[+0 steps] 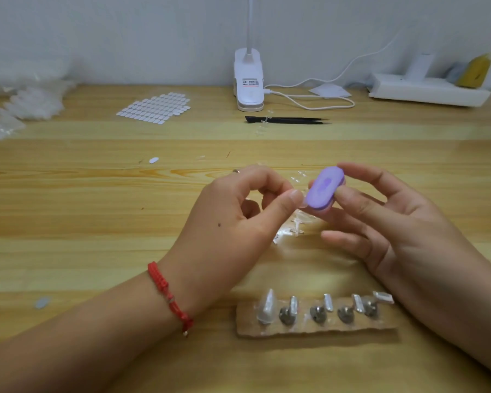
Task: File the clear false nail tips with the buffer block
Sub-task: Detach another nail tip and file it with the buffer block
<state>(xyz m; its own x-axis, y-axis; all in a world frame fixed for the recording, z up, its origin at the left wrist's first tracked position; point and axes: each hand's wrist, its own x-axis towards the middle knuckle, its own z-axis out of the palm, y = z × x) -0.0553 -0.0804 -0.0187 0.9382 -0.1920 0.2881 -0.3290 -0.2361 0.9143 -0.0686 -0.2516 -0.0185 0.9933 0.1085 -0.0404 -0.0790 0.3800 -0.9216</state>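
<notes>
— nearest, the red bracelet (169, 293) on the left wrist. and the left hand (238, 214)?
— curled, thumb and forefinger pinching a clear nail tip (303, 202), its edge against the purple buffer block (325, 191).
— the right hand (386, 222)?
— half-open, thumb and fingertips holding the block above the table (97, 251).
— risk?
— probably the slick tip flicking out under pressure, lost among the loose clear tips (295, 226) beneath.
</notes>
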